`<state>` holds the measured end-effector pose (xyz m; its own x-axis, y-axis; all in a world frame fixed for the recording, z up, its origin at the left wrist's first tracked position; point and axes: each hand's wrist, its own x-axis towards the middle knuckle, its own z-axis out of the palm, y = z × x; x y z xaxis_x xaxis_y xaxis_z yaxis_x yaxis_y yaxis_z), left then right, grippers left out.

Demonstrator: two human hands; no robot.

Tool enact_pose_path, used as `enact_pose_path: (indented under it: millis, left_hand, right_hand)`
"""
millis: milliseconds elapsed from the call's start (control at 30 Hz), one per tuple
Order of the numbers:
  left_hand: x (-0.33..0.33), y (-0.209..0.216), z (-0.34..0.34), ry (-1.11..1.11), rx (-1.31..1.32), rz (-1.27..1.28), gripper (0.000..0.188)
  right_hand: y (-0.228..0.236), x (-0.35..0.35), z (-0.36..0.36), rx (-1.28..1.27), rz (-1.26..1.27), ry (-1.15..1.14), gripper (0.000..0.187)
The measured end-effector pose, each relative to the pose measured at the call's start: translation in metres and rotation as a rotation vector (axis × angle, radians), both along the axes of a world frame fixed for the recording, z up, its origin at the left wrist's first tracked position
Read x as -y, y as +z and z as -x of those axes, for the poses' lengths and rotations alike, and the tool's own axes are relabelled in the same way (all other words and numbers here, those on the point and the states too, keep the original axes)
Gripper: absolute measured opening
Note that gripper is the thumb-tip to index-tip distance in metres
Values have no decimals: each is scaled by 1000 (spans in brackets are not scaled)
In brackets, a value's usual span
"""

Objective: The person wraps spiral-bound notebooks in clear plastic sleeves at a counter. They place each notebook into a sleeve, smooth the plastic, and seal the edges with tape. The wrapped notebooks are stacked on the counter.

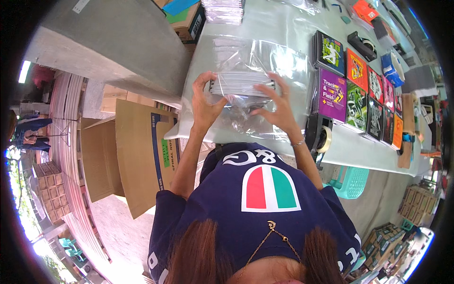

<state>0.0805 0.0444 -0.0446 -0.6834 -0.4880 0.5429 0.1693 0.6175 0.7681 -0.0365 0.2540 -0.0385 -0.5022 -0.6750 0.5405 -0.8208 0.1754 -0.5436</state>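
Notebooks in a layered stack [242,85], their white page edges showing through clear plastic film [246,60], lay at the near side of a covered worktable [276,26] between a worker's two bare hands. The left hand [206,103] bent around the stack's left end, fingers curved at the far corner and thumb reaching in along the near side. The right hand [280,105] stood at the opposite end, its fingers bent over the film and its thumb held apart, lower down. Both hands were partly curled with thumbs spread; whether they gripped the bundle firmly or only pressed the film could not be told. Loose, shiny plastic spread beyond and in front of the stack.

To the right, a black tape dispenser [318,138] stood near the table's front edge, just beside a purple-covered notebook [332,94]. Rows of bright notebooks with sports figures stretched farther right, among them an orange-covered notebook [357,69], with a second black dispenser [361,46] behind them. Another pile of notebooks [223,12] sat at the table's far left. An open cardboard box [137,156] stood left of the worker, below a gray concrete pillar [127,40], and a turquoise plastic stool [352,182] showed under the table's right side.
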Motion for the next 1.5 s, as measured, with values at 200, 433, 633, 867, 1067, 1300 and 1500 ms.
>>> enact_pose_path:
  millis: [200,433,633,867,1067,1300,1500]
  left_hand:
    - [0,0,-6,17,-34,19,69]
    - [6,56,2,-319,213,334,28]
    - [4,100,8,-517,455,245,29]
    - [25,26,-18,25,-514,223,74]
    - [20,-1,-17,-13,38,202,60]
    - [15,25,10,-277,92,433,35]
    - [24,49,19,-371,282,350,26]
  right_hand:
    - [-3,-11,2,264,233,-139,64]
    - [-4,3,-2,25,63,-66,54]
    - [-4,5,1,70,80,-38,52]
    - [-7,7,-2,75,99,-48,54]
    - [-14,10,-3,76,127,-62,59]
    - [-4,18,-13,60,80,-117,59]
    - [-6,31,-9,59,173,-213,32]
